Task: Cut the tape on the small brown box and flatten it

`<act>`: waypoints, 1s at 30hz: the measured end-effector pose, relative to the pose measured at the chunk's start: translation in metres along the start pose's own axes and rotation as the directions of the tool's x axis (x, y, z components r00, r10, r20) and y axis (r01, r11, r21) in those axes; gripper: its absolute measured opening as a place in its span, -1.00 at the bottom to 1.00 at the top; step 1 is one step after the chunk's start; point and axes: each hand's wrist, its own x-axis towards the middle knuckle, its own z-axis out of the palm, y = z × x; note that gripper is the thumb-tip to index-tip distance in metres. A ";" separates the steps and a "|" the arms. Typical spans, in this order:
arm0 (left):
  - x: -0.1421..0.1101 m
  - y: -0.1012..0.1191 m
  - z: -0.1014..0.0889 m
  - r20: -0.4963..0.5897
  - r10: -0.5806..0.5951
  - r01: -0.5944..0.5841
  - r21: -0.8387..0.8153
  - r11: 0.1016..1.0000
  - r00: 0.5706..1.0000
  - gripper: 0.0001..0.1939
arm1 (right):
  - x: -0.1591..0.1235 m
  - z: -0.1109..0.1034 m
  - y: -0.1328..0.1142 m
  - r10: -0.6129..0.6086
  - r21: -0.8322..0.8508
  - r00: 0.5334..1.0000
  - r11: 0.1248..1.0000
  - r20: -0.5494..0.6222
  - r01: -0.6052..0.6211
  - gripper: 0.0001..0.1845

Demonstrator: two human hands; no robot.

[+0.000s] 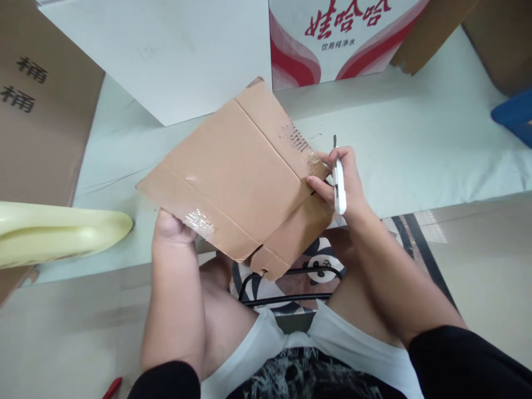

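Note:
A flattened brown cardboard box (236, 172), creased along its folds, is held tilted above my lap and the table's near edge. At its lower left, near a patch of clear tape (199, 220), my left hand (172, 226) grips the edge, its fingers partly hidden under the cardboard. My right hand (347, 177) holds a white utility knife (339, 185) with its blade out, pointing away from me. The thumb and a finger of that same hand also pinch the cardboard's right corner. Torn, ridged cardboard shows along the upper right edge.
A white box (166, 50) and a red-and-white printed carton (349, 44) stand on the pale green table (415, 138). Large brown cartons (37, 111) flank the left. A yellow object (62, 233) juts in at left, a blue one (515, 119) at right. Something red (112, 388) lies below.

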 end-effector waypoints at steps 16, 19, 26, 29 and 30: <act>0.002 -0.006 -0.010 0.209 -0.083 0.070 0.069 0.995 0.974 -0.59 | 0.004 0.002 -0.009 0.281 -0.262 0.954 0.918 -0.103 -0.299 -0.42; 0.006 -0.003 -0.009 0.164 -0.065 0.060 0.032 0.998 0.984 -0.62 | 0.004 -0.002 -0.009 0.196 -0.189 0.961 0.954 -0.195 -0.233 -0.54; 0.019 0.004 -0.013 0.002 0.107 -0.105 -0.171 0.980 0.994 -0.66 | 0.012 -0.008 0.009 0.315 0.206 0.866 0.946 -0.388 -0.252 -0.57; 0.022 0.003 -0.012 -0.070 0.132 -0.146 -0.245 0.959 0.989 -0.65 | 0.013 0.001 0.008 0.450 0.361 0.862 0.864 -0.236 -0.352 -0.46; 0.023 0.002 -0.012 -0.079 0.136 -0.151 -0.255 0.955 0.988 -0.65 | 0.012 0.004 0.006 0.471 0.403 0.869 0.833 -0.153 -0.380 -0.43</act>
